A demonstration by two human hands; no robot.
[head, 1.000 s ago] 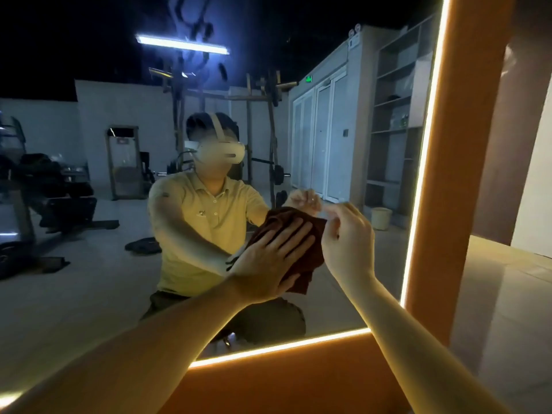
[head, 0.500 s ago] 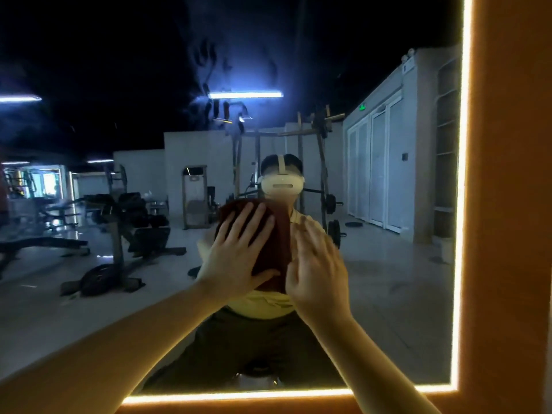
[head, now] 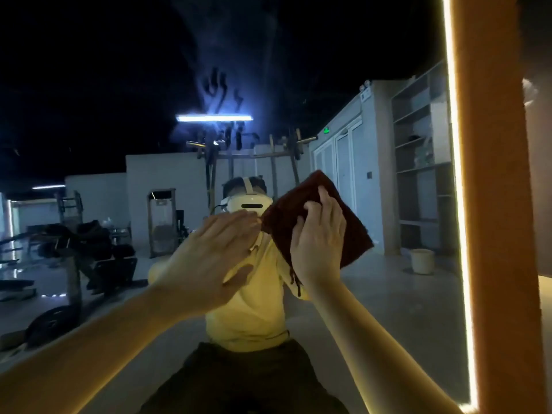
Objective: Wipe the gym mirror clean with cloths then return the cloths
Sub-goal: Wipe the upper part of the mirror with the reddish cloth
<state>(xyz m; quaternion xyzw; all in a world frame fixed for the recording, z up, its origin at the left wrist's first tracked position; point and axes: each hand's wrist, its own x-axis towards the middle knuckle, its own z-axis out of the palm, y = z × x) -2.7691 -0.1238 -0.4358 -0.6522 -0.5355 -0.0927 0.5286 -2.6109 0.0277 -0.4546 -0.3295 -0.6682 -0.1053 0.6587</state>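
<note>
mirror: fills most of the view, dark glass bounded on its right by a glowing light strip and an orange frame.
cloth: dark reddish-brown, folded, flat against the mirror a little right of its middle, turned like a diamond, well short of the mirror's lit right edge; a frayed tail hangs from the lower corner.
right hand: on the cloth, fingers bent into the fabric, gripping it against the mirror.
left hand: open, fingers straight and close together, palm toward the mirror at its middle, blurred; fingertips reach the cloth's left corner, contact impossible to tell.
smears: hazy patch with dark finger-shaped streaks, high on the mirror above its middle.
reflections at the mirror's middle: person in a yellow polo shirt and white headset, a squat rack, a ceiling tube lamp.
reflections toward the mirror's right edge: open shelving and a pale bucket.
reflections toward the mirror's left edge: dark gym machines.
</note>
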